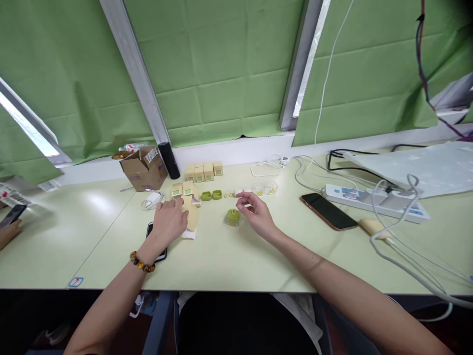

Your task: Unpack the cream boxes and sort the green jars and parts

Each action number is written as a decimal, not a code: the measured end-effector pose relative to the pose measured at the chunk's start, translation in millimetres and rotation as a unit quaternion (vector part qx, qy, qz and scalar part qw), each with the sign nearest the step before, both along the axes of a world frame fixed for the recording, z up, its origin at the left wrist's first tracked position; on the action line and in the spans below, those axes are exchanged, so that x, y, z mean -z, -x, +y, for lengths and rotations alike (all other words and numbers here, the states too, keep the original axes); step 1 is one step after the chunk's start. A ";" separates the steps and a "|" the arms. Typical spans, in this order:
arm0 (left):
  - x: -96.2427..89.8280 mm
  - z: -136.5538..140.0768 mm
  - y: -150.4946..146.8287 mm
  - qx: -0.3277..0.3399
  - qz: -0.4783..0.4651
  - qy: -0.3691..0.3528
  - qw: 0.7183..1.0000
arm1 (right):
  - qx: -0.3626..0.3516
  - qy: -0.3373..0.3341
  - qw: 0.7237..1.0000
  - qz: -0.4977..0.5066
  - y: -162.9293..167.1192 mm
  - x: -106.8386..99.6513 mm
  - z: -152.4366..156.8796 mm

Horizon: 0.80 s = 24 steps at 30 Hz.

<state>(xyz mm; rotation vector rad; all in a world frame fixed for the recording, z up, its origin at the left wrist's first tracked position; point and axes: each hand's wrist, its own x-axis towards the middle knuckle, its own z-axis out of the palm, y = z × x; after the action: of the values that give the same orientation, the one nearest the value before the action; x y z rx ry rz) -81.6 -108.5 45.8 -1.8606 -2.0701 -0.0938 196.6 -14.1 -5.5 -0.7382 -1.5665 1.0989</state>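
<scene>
My left hand (169,220) reaches over the unfolded tan cardboard box (191,217), its fingers bent and its thumb apart from them; I see nothing held. Just beyond its fingertips stand small tan boxes (177,190) with green labels. My right hand (256,213) hovers with loosely curled fingers, thumb and forefinger apart and nothing visible between them. Left of it stands a small clear container with a green lid (233,217), which it does not seem to grip. Behind lie two green lids or trays (212,195), small yellowish pieces (228,195) and clear containers (264,189).
More tan boxes (204,171) line the back, near an open carton (145,170) and a black cylinder (169,160). A phone (161,255) lies partly under my left wrist. On the right are another phone (328,211), a power strip (369,199) and loose cables.
</scene>
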 end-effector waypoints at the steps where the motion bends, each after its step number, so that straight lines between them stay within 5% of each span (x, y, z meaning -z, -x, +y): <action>1: 1.9 -0.5 -2.0 0.021 0.006 -0.004 1.000 | 0.000 -0.003 1.000 -0.002 0.0 -0.1 -0.5; 10: 51.9 -33.7 -20.0 0.087 0.030 0.006 0.996 | -0.005 -0.031 0.999 -0.020 1.4 2.9 -2.8; 16: 62.8 -68.5 -34.6 0.093 0.048 -0.003 0.994 | -0.006 -0.043 0.999 -0.029 1.4 2.3 -4.5; 24: 85.5 -69.3 -29.4 0.102 0.042 0.046 0.993 | -0.007 -0.051 0.998 -0.042 1.7 3.7 -4.3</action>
<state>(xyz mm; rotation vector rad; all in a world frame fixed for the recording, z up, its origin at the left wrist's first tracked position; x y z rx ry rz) -52.2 -177.8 -39.7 -2.0902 -1.8527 0.0292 194.9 -18.3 -9.1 -0.7137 -1.6891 0.9998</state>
